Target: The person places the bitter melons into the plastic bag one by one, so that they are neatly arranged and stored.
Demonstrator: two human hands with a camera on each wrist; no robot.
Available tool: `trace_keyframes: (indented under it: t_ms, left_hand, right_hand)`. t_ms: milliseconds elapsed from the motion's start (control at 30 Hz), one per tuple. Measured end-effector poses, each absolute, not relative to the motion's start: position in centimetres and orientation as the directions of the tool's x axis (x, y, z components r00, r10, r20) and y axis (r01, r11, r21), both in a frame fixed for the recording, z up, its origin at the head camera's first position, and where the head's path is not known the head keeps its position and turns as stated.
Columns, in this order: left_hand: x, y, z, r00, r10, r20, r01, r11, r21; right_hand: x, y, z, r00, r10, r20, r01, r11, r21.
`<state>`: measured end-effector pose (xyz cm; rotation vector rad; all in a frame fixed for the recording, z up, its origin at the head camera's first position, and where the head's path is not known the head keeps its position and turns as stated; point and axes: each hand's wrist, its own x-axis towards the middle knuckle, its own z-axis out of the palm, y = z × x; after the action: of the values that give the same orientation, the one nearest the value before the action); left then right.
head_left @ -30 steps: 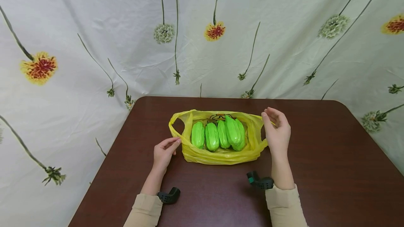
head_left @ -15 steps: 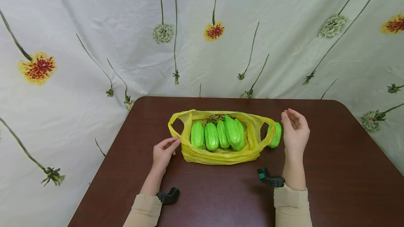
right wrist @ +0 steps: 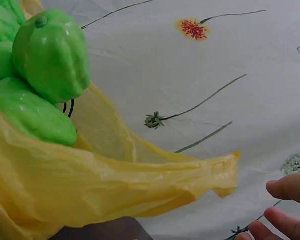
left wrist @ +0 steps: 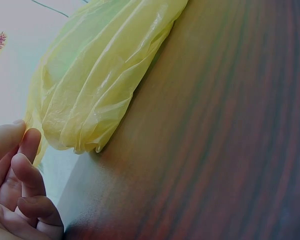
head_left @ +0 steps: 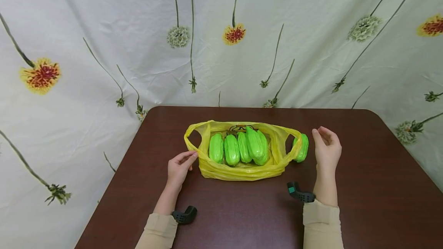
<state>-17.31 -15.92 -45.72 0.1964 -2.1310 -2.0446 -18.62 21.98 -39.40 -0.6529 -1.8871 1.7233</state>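
Note:
A yellow plastic carrier bag (head_left: 238, 173) lies mouth-up on the table with its two handle loops spread left and right. Inside sit several glossy, ridged, bright green fruit-like pieces (head_left: 232, 150), whose exact kind I cannot tell. With thumb and forefinger my left hand (head_left: 177, 169) pinches the left handle's edge; the left wrist view shows that hand (left wrist: 22, 182) at the bag's yellow film (left wrist: 97, 95). My right hand (head_left: 327, 149) is held apart from the bag, fingers loosely bent around nothing. Between it and the right handle, another green piece (head_left: 303, 148) is partly hidden behind the loop.
The dark brown table (head_left: 373, 172) extends to both sides and in front of the bag. Behind it hangs a pale cloth (head_left: 145, 18) printed with flowers. Black cameras sit on the left wrist (head_left: 185, 215) and right wrist (head_left: 300, 193).
My right hand has left the bag's right handle and moved to the right, uncovering the green piece beside the handle. It has lowered slightly since. The left hand has stayed at its handle.

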Motion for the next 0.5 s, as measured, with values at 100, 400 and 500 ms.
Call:
trace_keyframes:
  t_ms: [100,400,500]
  left_hand:
    - [-17.3,-15.9,-45.7,-0.974,-0.221,0.040,0.030,0.047,0.998]
    - [-17.2,-15.9,-45.7,-0.973,-0.227,0.042,0.028,0.063,0.998]
    - [-17.2,-15.9,-45.7,-0.973,-0.227,0.047,0.034,0.064,0.997]
  right_hand:
    - [-18.8,22.4,-40.0,-0.771,0.637,0.007,0.072,0.098,-0.993]
    - [-19.1,23.4,-42.1,-0.815,0.576,-0.064,0.180,0.146,-0.973]
    - [-19.2,23.6,-42.8,-0.825,0.560,-0.070,0.197,0.170,-0.966]
